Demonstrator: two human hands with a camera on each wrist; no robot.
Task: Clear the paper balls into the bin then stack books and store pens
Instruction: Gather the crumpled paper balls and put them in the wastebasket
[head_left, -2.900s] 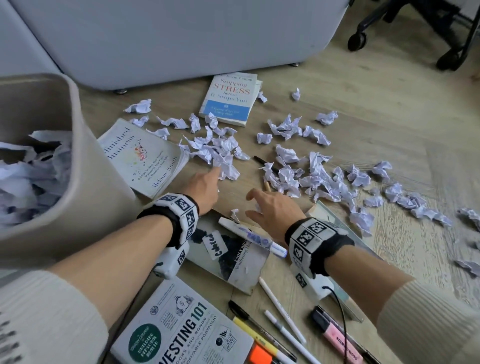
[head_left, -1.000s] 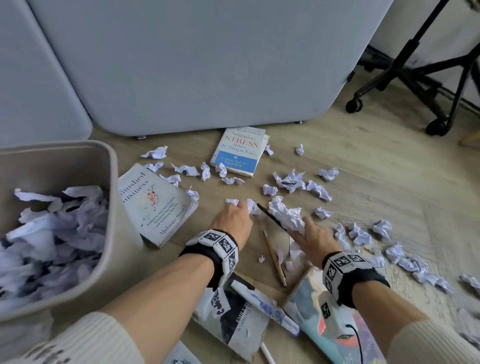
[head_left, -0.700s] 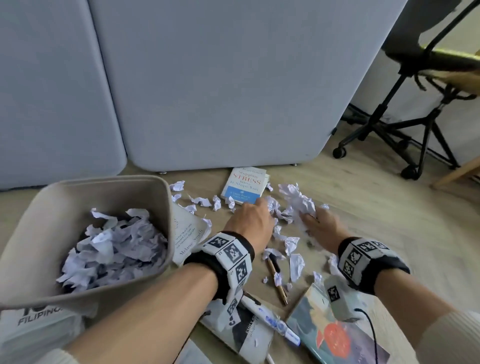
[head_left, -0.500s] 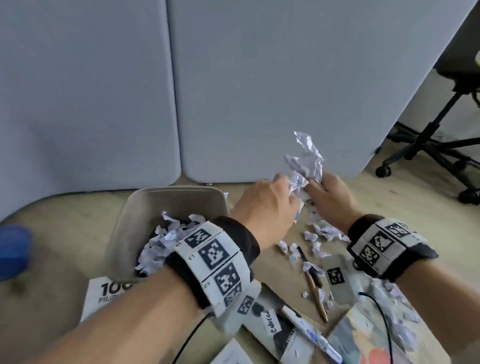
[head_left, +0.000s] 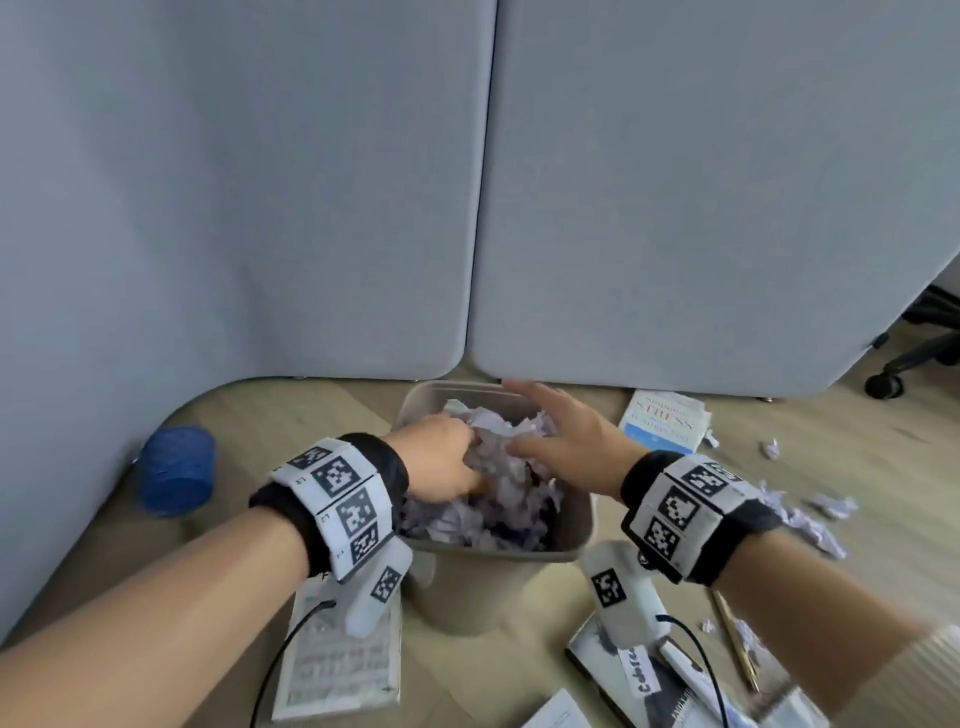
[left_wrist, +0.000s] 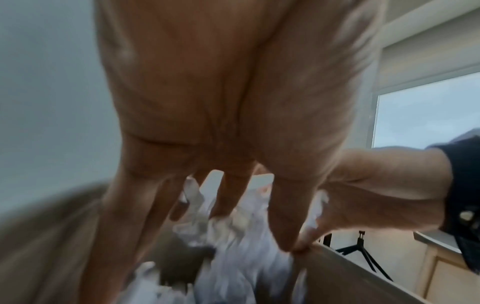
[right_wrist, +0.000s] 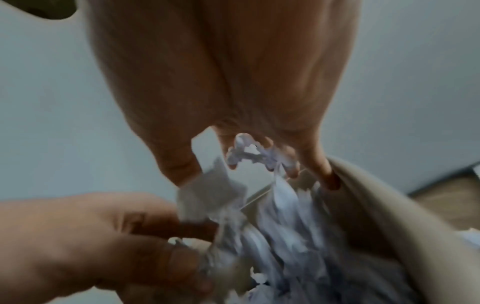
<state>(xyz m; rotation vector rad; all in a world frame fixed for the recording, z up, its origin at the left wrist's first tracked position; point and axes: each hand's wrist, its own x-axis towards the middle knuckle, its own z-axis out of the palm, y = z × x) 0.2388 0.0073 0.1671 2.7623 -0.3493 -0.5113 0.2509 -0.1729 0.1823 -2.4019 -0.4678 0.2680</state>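
Note:
Both my hands hover over the beige bin (head_left: 576, 552), which is heaped with crumpled white paper balls (head_left: 498, 501). My left hand (head_left: 457, 460) points its straight, spread fingers (left_wrist: 228, 197) down onto the heap (left_wrist: 246, 257). My right hand (head_left: 540, 421) is spread flat above the far side of the bin, and loose paper (right_wrist: 244, 152) drops from between its fingers. More paper balls (head_left: 810, 519) lie on the floor to the right. A white and blue book (head_left: 665, 421) lies behind the bin. A brown pen (head_left: 735, 644) lies at the lower right.
Grey partition panels (head_left: 467, 182) stand right behind the bin. A blue round object (head_left: 176, 470) sits on the floor to the left. One book (head_left: 337, 670) lies under my left wrist, others (head_left: 623, 680) under my right. A chair base (head_left: 914, 358) is at the far right.
Both hands scooped a heap of paper balls off the floor, lifted it and carried it left over the bin. Their fingers have now spread and the paper is dropping in.

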